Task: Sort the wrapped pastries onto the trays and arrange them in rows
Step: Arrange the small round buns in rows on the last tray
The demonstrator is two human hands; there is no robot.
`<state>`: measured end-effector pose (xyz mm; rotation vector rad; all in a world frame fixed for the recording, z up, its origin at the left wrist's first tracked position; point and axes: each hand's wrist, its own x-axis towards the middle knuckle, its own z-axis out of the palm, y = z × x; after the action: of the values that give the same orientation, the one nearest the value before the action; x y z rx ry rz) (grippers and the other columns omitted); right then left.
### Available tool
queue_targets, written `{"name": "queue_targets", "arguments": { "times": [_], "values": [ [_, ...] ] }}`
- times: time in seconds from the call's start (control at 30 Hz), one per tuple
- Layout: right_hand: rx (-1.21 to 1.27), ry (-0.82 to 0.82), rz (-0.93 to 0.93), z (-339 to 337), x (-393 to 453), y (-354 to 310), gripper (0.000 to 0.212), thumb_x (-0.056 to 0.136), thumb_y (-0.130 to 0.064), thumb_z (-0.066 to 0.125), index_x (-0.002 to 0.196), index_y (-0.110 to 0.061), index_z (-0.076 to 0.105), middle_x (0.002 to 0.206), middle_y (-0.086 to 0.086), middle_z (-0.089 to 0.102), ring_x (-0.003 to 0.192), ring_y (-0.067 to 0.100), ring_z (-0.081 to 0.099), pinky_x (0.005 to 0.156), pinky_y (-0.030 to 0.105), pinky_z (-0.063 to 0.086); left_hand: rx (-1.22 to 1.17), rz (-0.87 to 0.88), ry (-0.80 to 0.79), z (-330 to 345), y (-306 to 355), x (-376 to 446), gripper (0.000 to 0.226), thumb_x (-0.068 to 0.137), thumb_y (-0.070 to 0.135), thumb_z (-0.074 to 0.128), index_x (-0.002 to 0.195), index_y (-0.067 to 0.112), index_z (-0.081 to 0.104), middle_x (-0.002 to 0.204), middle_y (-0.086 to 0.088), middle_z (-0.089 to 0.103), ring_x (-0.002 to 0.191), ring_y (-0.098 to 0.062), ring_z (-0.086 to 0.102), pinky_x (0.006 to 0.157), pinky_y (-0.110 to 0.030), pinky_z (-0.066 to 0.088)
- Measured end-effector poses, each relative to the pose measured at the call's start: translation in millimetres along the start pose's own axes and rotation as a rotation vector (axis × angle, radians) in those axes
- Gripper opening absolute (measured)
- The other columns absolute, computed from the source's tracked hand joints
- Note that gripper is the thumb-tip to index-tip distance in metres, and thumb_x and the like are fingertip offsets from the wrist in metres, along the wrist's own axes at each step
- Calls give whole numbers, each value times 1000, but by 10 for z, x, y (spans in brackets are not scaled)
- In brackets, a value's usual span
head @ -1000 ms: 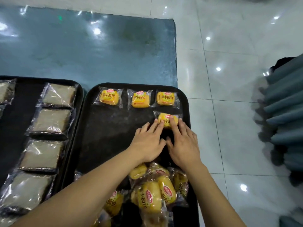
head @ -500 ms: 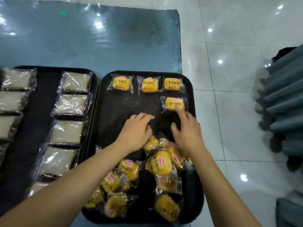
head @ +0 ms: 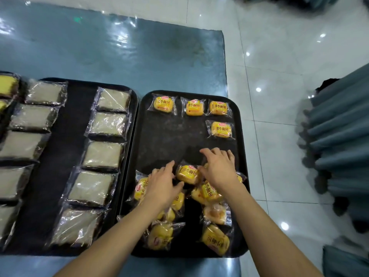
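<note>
Head view: I've got the blue worktop [head: 119, 56] carrying two black trays. Left tray [head: 65, 156] holds rows of pale wrapped cakes [head: 103, 154]. Right tray [head: 173, 136] has three yellow buns [head: 162, 104] along its far edge, a fourth [head: 221, 129] below, and a loose pile [head: 207, 198] near me. My left hand [head: 161, 186] rests spread on the pile, fingers relaxed; my right hand [head: 218, 168] likewise, its thumb touching one bun [head: 187, 173].

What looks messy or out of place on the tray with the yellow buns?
The near end of the right tray: a loose pile of yellow buns lies overlapping at mixed angles, one with its print upside down. Only four far buns sit in order. Both hands, left hand and right hand, are in the pile.
</note>
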<state>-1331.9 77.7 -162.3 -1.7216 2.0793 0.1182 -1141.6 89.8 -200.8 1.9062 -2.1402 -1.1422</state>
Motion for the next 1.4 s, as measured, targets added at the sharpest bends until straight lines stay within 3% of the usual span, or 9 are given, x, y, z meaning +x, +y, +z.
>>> {"name": "queue_targets", "arguments": {
  "times": [0.13,0.23,0.37,0.53,0.7,1.0,1.17,1.27,1.4],
  "values": [
    [49,3,14,4,-26,-94,48,97,-45,60,142,-34,48,140,1,52,137,26,44,124,48,16,99,26,-94,-99,32,124,64,83,60,67,140,32,53,111,9,59,115,-25,50,101,-42,39],
    [77,34,25,42,-70,-80,47,97,-46,60,141,-34,49,141,0,48,136,25,44,123,47,18,91,54,-119,-112,104,179,54,83,55,71,130,32,57,126,7,61,121,-21,53,104,-41,38],
    [55,47,22,25,-46,-51,62,90,-61,62,145,-36,44,146,-1,42,141,24,37,123,47,19,-51,62,-137,-93,154,157,37,82,46,76,111,34,57,114,12,66,112,-15,60,104,-41,42],
    [120,134,-31,27,32,-95,54,99,-59,48,147,-36,42,144,-2,47,139,21,40,122,44,20,-196,10,69,-78,30,106,34,81,38,79,94,40,48,102,17,56,99,-10,58,94,-42,49],
    [4,151,-242,100,217,-212,47,102,-47,45,147,-36,41,130,-5,60,128,21,51,117,45,24,-171,32,301,-251,-34,531,34,80,31,80,92,36,49,97,12,52,93,-15,57,87,-45,50],
    [-191,258,-237,91,819,-100,54,98,-36,53,150,-22,47,139,5,60,137,28,47,121,57,20,-56,117,419,-228,357,1376,22,87,29,73,98,28,55,104,9,57,97,-13,55,86,-29,36],
    [-217,236,-206,118,842,109,61,99,-35,52,157,-25,36,152,4,50,146,29,37,123,60,7,38,180,335,-181,405,1405,24,92,33,67,114,29,61,114,8,65,107,-18,54,90,-35,39],
    [-206,186,-187,92,859,95,65,98,-35,53,158,-27,32,155,3,45,148,29,34,122,62,1,147,204,173,-363,327,1353,37,96,30,60,132,34,57,134,7,60,121,-24,48,100,-41,36],
    [-199,176,-143,25,841,-27,63,97,-36,54,156,-28,32,157,6,41,148,32,30,123,62,6,204,180,126,-620,-18,1025,48,95,22,57,141,33,50,137,0,55,119,-32,50,101,-47,40]
  ]
}}
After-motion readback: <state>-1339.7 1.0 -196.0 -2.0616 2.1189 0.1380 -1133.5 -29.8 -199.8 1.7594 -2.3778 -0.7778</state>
